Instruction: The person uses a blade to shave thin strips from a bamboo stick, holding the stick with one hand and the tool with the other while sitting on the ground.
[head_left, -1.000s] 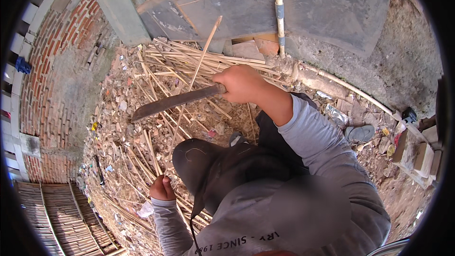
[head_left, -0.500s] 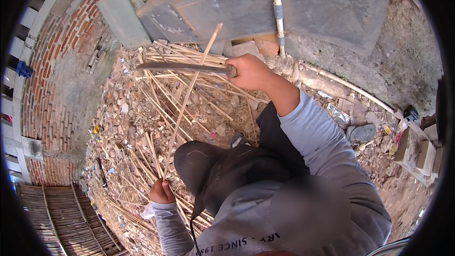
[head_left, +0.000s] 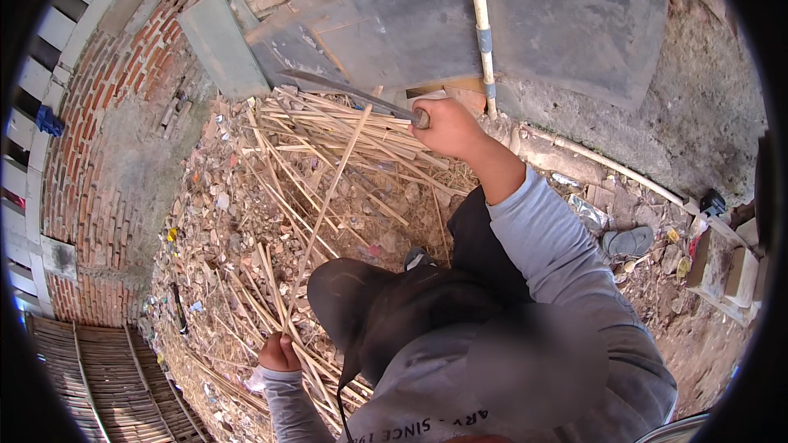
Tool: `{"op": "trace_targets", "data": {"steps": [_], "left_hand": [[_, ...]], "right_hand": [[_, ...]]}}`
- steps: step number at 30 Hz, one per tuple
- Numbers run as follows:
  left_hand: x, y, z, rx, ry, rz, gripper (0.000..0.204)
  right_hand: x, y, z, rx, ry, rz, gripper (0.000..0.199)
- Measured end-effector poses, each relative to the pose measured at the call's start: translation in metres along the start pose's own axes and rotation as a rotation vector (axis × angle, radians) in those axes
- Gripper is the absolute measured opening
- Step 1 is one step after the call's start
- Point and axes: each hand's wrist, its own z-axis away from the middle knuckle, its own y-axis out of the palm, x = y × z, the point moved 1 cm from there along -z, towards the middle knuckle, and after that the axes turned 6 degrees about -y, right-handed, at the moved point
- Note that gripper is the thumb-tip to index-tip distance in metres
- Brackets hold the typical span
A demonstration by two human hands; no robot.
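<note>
Hands — machete in right, pale strip in left, sticks beyond

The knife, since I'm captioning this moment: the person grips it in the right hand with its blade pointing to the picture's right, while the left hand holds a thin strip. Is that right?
Not quite: the knife points to the picture's left, as the head view shows. The right hand does grip it, and the left hand holds a thin strip.
</note>
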Motion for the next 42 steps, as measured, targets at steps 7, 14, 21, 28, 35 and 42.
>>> {"op": "trace_targets", "data": {"steps": [7,14,21,28,35,42], "left_hand": [[-0.004,-0.003,0.008,0.004,0.026,0.038,0.044],[0.004,0.003,0.012,0.008,0.003,0.040,0.046],[-0.014,0.020,0.012,-0.006,-0.088,0.124,0.052],[-0.051,0.049,-0.011,0.156,-0.077,0.129,0.050],[-0.060,0.060,-0.016,0.151,0.045,0.095,0.049],[-0.047,0.060,-0.003,-0.071,0.191,0.098,0.033]], "right_hand": [[0.028,0.003,0.011,0.093,-0.187,0.119,0.027],[0.028,0.012,0.013,0.083,-0.147,0.101,0.027],[0.040,0.020,0.014,0.129,0.014,-0.377,0.034],[0.077,0.047,0.031,0.489,0.053,-0.789,0.034],[0.068,0.057,0.030,0.426,-0.071,-0.780,0.034],[0.061,0.052,0.030,0.375,-0.017,-0.776,0.037]]}}
